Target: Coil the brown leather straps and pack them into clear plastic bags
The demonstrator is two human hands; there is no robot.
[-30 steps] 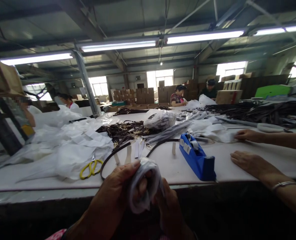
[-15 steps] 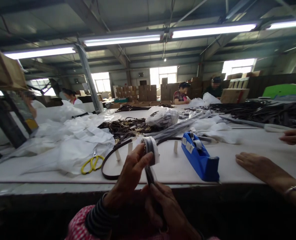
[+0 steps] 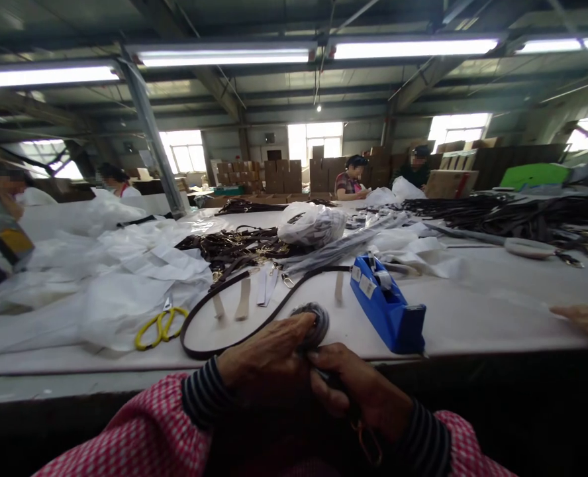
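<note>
A coiled dark strap (image 3: 320, 323), looking grey and shiny on its outer turns, is above the table's front edge. My left hand (image 3: 274, 344) is closed around the coil from the left. Just below it, my right hand (image 3: 356, 381) grips the strap's tail, largely hidden by the fingers. From under my right hand hangs a metal snap hook (image 3: 368, 440). Behind my hands another dark strap (image 3: 189, 324) curves across the table. A blue tape dispenser (image 3: 386, 311) stands right of the coil. Yellow-handled scissors (image 3: 159, 328) lie to the left.
White wrapping sheets (image 3: 105, 265) cover the table's left side. Dark straps with metal hooks (image 3: 244, 245) and a filled plastic bag (image 3: 311, 224) lie further back. More black straps (image 3: 502, 215) are piled at right. A co-worker's hand (image 3: 585, 319) rests at the right edge.
The coil has come lower and turned, and its white outer face no longer shows. My left hand has tipped over to lie flatter. The co-worker's hands have moved rightward, with one still visible.
</note>
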